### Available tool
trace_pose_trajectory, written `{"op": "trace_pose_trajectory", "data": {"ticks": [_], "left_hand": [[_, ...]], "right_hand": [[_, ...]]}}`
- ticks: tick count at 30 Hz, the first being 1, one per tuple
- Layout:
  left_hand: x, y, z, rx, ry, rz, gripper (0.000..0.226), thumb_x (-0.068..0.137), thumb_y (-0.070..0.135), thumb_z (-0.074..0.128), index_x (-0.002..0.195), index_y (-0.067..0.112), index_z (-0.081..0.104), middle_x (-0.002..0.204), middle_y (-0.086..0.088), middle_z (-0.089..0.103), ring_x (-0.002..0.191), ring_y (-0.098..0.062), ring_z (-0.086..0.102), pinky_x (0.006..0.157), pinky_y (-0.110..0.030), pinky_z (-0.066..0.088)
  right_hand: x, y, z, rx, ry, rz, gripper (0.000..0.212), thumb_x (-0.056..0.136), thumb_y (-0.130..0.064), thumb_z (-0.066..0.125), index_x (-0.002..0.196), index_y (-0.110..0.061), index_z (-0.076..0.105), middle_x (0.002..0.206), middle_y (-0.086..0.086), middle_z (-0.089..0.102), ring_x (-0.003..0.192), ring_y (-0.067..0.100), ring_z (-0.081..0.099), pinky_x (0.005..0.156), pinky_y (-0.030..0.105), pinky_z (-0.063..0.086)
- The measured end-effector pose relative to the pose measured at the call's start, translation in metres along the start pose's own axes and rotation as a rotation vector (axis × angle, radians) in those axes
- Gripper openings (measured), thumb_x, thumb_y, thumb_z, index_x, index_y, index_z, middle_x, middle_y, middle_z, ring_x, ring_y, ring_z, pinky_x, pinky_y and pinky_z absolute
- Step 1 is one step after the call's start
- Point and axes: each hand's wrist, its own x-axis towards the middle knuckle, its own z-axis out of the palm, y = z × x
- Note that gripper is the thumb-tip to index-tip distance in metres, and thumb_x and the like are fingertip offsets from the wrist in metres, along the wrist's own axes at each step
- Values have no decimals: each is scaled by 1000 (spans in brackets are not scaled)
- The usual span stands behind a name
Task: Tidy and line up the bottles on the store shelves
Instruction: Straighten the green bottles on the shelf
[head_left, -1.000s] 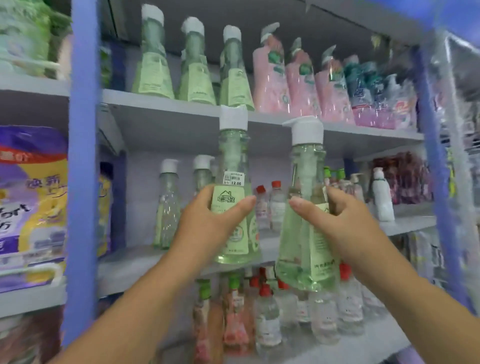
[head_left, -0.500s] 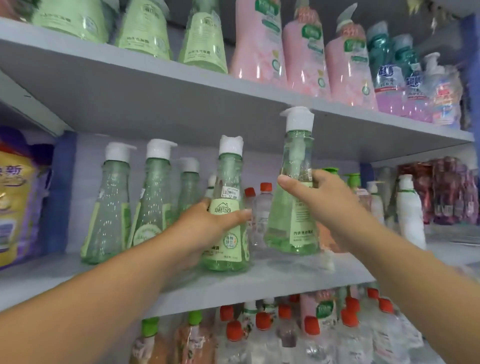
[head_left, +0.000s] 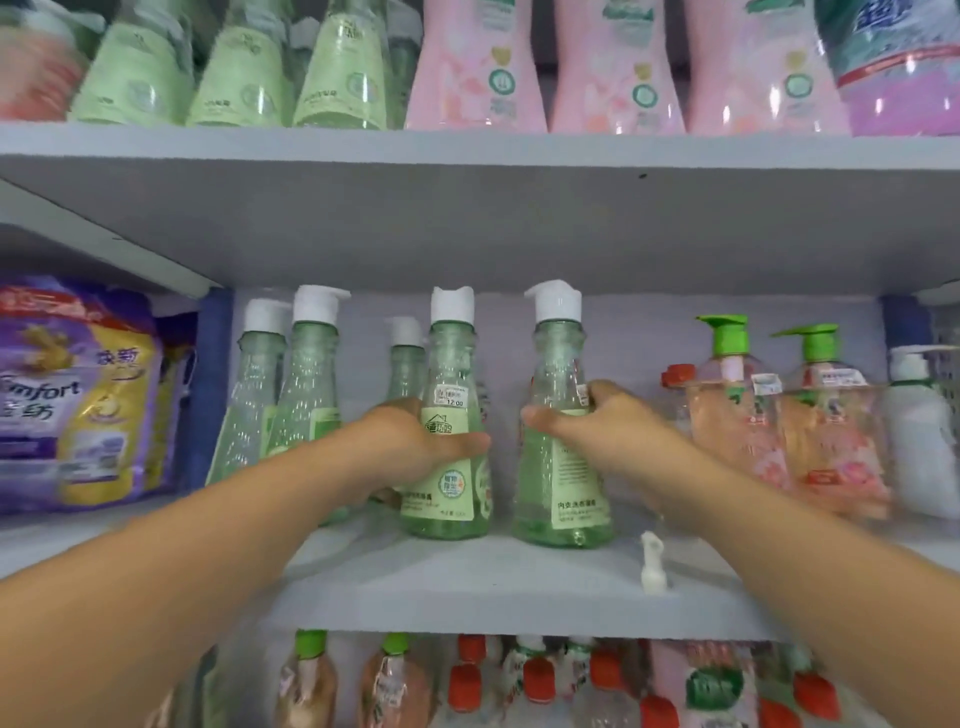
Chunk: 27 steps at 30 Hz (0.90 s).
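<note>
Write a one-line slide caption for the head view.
Left hand and right hand each grip a green pump bottle standing on the middle shelf.

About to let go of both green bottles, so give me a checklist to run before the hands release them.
1. Left hand grips the left green bottle round its middle: ok.
2. Right hand grips the right green bottle: ok.
3. Both bottles upright with bases on the middle shelf: ok.
4. Labels facing front: not ok; the left bottle shows its front label and price sticker, the right shows what looks like a back label of text.
5. Bases level with each other: cannot tell.
6. Shelf free of strays: not ok; a small white loose part stands near the front edge.
</note>
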Motion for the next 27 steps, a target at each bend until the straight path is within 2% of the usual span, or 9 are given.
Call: {"op": "trace_pose_trajectory", "data": {"ticks": [4,7,10,13,15,17,20,23,27], "left_hand": [[13,-7,6,206,38,55,61,80,75,64,124,32,64,115,5,72,86,-13,66,73,-26,53],[12,-15,-14,358,93,104,61,80,80,58,107,27,70,96,2,73,74,-16,65,75,-31,56],[10,-36,-67,276,425,222,50,89,68,58,79,20,65,68,-1,61,56,-16,52,58,-29,45],[20,-65,-131,236,643,210,28,98,40,60,86,15,65,68,0,59,62,-20,52,58,-27,40],[36,-80,-164,280,533,31,34,97,39,61,102,6,66,79,-9,65,71,-29,62,70,-30,52],[50,-96,-179,272,355,-142,52,94,49,65,110,1,61,90,-18,70,79,-34,73,81,-41,62],[65,-114,-180,162,134,-214,57,90,52,71,121,7,53,115,-14,65,90,-34,74,82,-49,63],[77,-122,-171,69,36,-181,55,88,41,77,121,4,53,118,-11,61,92,-38,73,84,-52,62],[97,-125,-168,33,-16,-175,63,88,33,79,132,-3,52,121,-16,56,97,-41,70,86,-51,61]], "right_hand": [[11,1,-1,-208,-7,-29,44,83,-62,72,108,-29,59,104,-4,63,83,10,61,63,26,43],[13,-3,0,-254,-27,-28,40,82,-63,72,100,-29,59,102,-2,64,76,8,58,61,25,43],[11,-9,0,-376,-21,4,40,82,-64,70,86,-27,56,102,4,66,78,17,59,70,32,46],[4,-26,3,-627,87,27,64,77,-75,67,101,-18,53,114,12,62,92,29,59,77,37,49],[-3,-50,14,-685,323,-99,77,77,-76,64,121,-14,51,120,14,57,107,37,59,83,43,51],[-13,-86,41,-572,432,-276,59,85,-65,63,122,-19,54,118,7,59,110,34,59,84,43,48],[-9,-136,97,-392,135,-233,41,87,-64,60,99,-25,62,96,-2,72,88,22,69,79,35,51],[12,-156,152,-356,-191,-61,57,87,-69,61,112,-19,54,99,2,67,88,23,71,83,39,58],[40,-159,192,-214,-228,8,47,91,-44,73,122,-13,57,108,4,63,93,24,63,71,36,57]]}}
